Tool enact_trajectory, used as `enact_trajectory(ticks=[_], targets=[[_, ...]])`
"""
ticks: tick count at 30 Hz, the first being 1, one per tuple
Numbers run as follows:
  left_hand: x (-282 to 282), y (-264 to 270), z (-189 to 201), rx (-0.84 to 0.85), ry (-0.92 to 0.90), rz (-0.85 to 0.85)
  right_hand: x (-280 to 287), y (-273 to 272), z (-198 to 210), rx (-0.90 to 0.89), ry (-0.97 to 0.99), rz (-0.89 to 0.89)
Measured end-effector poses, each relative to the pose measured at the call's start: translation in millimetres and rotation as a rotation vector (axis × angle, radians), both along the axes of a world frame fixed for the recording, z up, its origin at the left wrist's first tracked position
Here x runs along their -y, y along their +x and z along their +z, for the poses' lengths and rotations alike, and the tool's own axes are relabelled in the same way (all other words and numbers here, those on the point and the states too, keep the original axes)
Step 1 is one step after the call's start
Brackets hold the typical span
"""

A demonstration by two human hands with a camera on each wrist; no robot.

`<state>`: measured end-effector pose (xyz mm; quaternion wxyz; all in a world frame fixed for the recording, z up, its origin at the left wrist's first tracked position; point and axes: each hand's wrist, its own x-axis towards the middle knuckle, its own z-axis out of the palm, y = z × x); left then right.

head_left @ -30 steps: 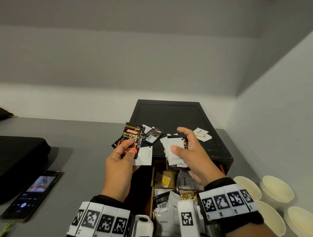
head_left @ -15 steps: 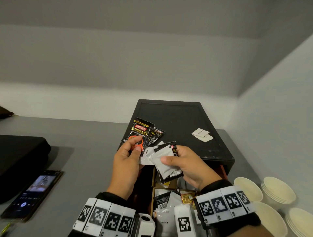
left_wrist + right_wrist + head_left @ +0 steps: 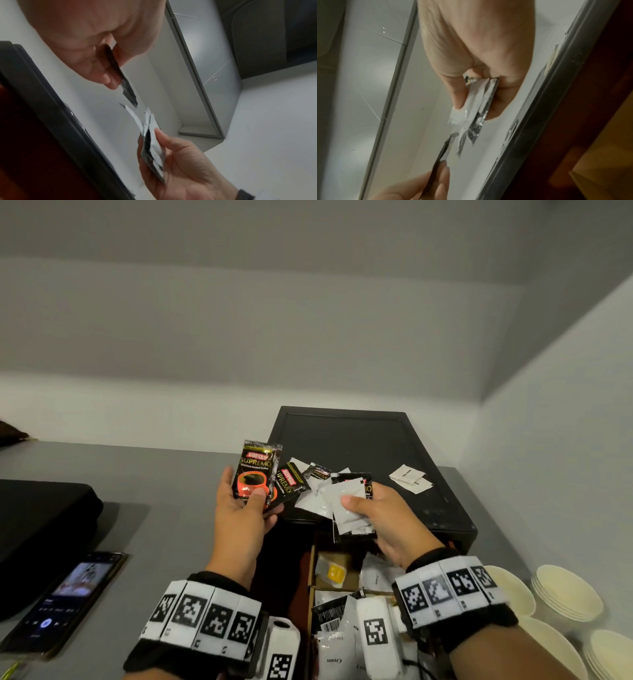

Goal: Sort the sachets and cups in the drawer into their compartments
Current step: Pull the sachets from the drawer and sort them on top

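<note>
The fingers of the left hand [image 3: 239, 518] were curled behind a fan of black foil coffee sachets [image 3: 255, 474] printed with a red cup, and the thumb pressed on the front of the topmost one, pinching the fan upright above the grey tabletop [image 3: 154, 491]. In the left wrist view the same dark packets [image 3: 123, 81] showed edge-on between thumb and fingertips. The right hand [image 3: 387, 518] pinched a mixed stack of white paper sachets [image 3: 346, 501] and black ones, thumb on the top white packet and fingers curled underneath; the right wrist view showed that stack [image 3: 479, 102] clamped edge-on between thumb and fingers. The two bundles were just beside each other, held in the air in front of the flat black box [image 3: 359, 446] and above the open drawer [image 3: 311, 570] beneath it.

Inside the drawer, the brown cardboard compartments held a white sachet with a yellow patch [image 3: 334, 571] and more white and black packets nearer the person, heaped together. Two small cream paper sachets [image 3: 409, 479] lay on the lid of the box, towards its right edge. Stacks of cream paper cups [image 3: 565, 594] stood on the tabletop right of the drawer. A dark smartphone [image 3: 65, 601] with a lit screen lay at the left, beside a black padded case [image 3: 41, 525].
</note>
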<state>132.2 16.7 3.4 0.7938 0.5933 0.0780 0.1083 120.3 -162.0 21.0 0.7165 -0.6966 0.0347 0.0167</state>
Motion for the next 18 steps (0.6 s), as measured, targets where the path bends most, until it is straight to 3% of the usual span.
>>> enact_trajectory(ticks=[6, 18], targets=[[-5.5, 37.5, -2.4, -0.09, 0.222, 0.071, -1.4, 46.6, -1.3, -0.119, 0.027, -0.09], [-4.1, 97.7, -17.8, -0.286, 0.429, 0.065, -12.9, 93.0, -25.1, -0.188, -0.048, -0.23]])
